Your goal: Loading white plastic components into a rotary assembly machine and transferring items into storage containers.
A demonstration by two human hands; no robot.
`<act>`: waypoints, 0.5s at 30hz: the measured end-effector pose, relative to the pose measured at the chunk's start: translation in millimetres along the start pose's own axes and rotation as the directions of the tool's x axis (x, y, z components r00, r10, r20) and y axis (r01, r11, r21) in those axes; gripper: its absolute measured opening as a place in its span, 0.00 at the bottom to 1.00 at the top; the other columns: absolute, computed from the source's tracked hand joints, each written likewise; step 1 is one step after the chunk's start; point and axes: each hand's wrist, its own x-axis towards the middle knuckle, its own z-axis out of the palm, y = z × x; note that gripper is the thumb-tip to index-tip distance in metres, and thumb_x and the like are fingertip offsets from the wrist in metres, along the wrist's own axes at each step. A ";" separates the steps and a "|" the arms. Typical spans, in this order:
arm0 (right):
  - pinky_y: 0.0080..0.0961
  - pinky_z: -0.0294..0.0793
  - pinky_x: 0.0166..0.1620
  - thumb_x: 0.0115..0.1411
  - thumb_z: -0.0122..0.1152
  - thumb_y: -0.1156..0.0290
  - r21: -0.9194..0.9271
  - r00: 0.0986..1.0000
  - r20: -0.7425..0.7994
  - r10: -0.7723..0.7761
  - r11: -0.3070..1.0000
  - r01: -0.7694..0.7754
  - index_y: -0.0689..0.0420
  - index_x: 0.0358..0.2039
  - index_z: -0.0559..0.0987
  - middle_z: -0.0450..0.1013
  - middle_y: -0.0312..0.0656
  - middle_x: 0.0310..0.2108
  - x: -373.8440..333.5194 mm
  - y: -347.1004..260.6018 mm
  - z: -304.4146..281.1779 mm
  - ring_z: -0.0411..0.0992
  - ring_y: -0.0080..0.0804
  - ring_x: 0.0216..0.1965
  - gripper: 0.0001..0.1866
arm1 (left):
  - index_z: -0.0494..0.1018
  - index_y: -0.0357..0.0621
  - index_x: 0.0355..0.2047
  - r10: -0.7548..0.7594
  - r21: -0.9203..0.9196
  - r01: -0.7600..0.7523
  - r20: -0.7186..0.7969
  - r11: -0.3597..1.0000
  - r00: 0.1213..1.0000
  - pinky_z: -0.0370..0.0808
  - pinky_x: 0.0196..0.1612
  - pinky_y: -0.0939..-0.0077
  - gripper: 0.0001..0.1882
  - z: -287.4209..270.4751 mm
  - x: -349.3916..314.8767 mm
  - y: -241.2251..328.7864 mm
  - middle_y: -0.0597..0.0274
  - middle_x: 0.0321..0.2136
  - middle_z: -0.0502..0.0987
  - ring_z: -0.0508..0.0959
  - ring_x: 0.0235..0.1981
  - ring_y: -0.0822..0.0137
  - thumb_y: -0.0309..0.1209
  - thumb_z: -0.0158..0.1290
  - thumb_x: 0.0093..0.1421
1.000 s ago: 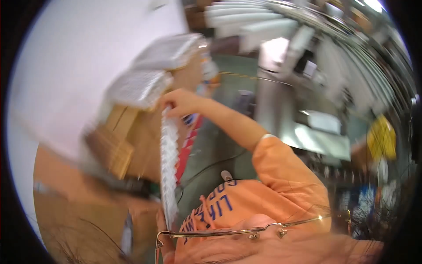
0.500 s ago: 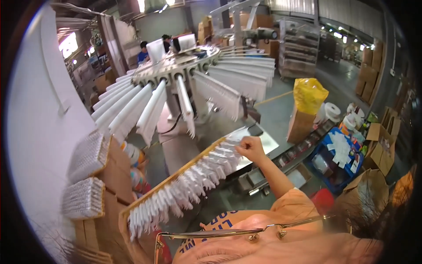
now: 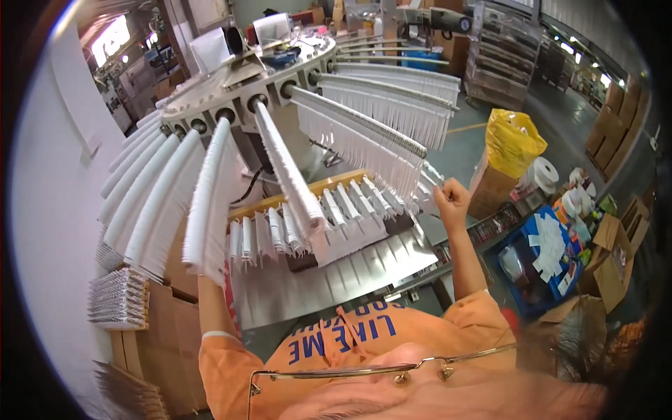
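Observation:
A long wooden bar (image 3: 262, 204) with a row of white, finger-like strips (image 3: 276, 231) lies crosswise in front of me, above a metal tray (image 3: 301, 297). My right hand (image 3: 453, 199) is closed at the bar's right end, beside hanging white strips that partly cover it. My left forearm (image 3: 211, 304) rises toward the bar's left end. That hand is hidden behind a white-covered arm of the machine, so its fingers do not show. Another white-covered arm (image 3: 290, 168) reaches down across the middle of the bar.
The round machine (image 3: 238, 87) spreads its white-hung arms over the workspace from left to right. At right stand a carton with a yellow bag (image 3: 514, 143) and a blue bin (image 3: 539, 259). Cardboard boxes (image 3: 168, 336) topped with white bristly stacks (image 3: 117, 297) stand at left.
The bar has gone from a steep tilt on my near left to a flatter position under the machine's arms. My right hand has moved up and right. My left forearm has come into view.

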 end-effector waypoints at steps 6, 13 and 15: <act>0.18 0.49 0.19 0.42 0.58 0.81 -0.025 0.999 -0.001 -0.053 0.998 0.053 0.58 0.12 0.59 0.54 0.33 0.12 14.1 -7.4 5.2 0.51 0.19 0.15 0.16 | 0.66 0.37 0.44 -0.091 -0.019 0.091 0.018 0.996 0.996 0.66 0.45 0.74 0.16 5.8 12.0 0.0 0.55 0.39 0.70 0.70 0.41 0.61 0.33 0.38 0.61; 0.16 0.46 0.21 0.44 0.55 0.83 -0.069 0.997 0.029 -0.067 0.995 0.068 0.58 0.12 0.57 0.50 0.30 0.14 14.8 -2.7 -1.9 0.49 0.15 0.18 0.16 | 0.64 0.36 0.46 -0.316 -0.198 0.312 0.010 0.929 0.949 0.65 0.47 0.73 0.18 17.3 -26.6 -67.4 0.55 0.41 0.69 0.69 0.42 0.60 0.35 0.37 0.61; 0.16 0.46 0.21 0.45 0.55 0.83 -0.057 0.998 -0.001 -0.059 0.997 0.059 0.58 0.12 0.56 0.50 0.31 0.14 18.4 1.4 -2.4 0.49 0.15 0.17 0.17 | 0.63 0.36 0.47 -0.368 -0.350 0.364 0.057 0.863 0.928 0.64 0.49 0.72 0.19 24.6 -50.3 -108.5 0.55 0.43 0.68 0.69 0.43 0.61 0.36 0.37 0.61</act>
